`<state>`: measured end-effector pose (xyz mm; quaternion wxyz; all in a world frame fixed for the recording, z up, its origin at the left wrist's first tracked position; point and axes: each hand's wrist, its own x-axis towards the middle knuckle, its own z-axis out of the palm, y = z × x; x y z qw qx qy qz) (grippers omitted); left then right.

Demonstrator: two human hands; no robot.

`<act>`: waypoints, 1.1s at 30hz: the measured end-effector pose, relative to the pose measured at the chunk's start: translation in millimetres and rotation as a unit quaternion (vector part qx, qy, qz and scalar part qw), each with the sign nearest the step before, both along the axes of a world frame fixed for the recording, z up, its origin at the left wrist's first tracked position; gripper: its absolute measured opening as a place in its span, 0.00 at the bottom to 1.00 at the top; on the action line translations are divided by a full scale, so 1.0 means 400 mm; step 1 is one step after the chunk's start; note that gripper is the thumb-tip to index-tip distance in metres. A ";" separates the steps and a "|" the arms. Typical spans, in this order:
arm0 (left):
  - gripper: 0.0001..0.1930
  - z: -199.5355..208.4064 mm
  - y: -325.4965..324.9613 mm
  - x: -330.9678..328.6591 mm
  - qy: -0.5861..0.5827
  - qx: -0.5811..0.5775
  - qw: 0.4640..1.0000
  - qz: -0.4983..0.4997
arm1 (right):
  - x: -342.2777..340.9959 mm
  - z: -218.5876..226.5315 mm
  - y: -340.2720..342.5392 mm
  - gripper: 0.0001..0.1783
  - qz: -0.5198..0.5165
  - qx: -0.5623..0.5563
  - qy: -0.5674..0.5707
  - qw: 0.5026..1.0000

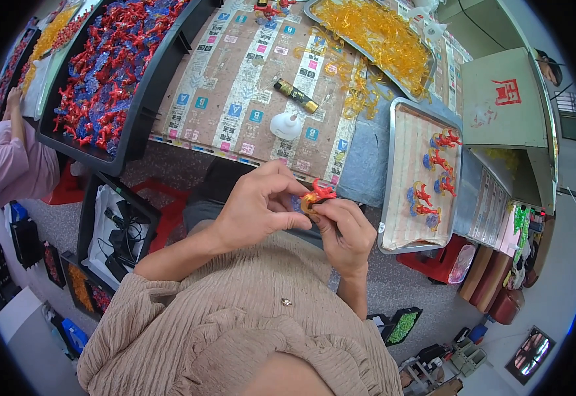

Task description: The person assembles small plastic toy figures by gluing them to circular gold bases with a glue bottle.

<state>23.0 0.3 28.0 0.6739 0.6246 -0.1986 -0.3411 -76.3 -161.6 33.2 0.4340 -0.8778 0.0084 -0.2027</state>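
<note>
Between my two hands, just in front of the table's near edge, is a small plastic figure (321, 191) with a red top, a yellow curved part and a blue base. My left hand (259, 201) pinches the blue side of it with thumb and fingers. On the other side, the fingertips of my right hand (346, 231) close on the yellow part beside the red top. Several similar red and blue figures (436, 178) lie on the paper-lined metal tray (388, 191) to the right. A white squeeze bottle (286, 125) and a black and gold tube (296, 95) rest on the table beyond my hands.
At the left a black crate (129, 125) is heaped with red and blue figures. Yellow translucent pieces (374, 39) fill a tray at the back. A pale green cabinet (506, 99) stands at the right. Another person's sleeve (17, 162) shows at far left.
</note>
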 end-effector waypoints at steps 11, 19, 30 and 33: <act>0.18 -0.002 0.009 -0.024 0.111 -0.040 0.993 0.006 | -0.008 -0.001 -0.001 0.11 -0.017 0.065 0.025 0.997; 0.18 0.004 0.009 -0.021 0.223 -0.061 0.973 0.010 | -0.010 0.011 -0.002 0.10 -0.023 0.068 0.028 0.997; 0.18 -0.006 -0.003 -0.027 0.220 -0.025 0.975 0.018 | -0.017 -0.005 -0.008 0.10 -0.034 0.138 0.063 0.988; 0.17 -0.013 -0.006 -0.029 0.220 -0.029 0.975 0.012 | -0.016 0.000 -0.011 0.10 -0.030 0.126 0.057 0.990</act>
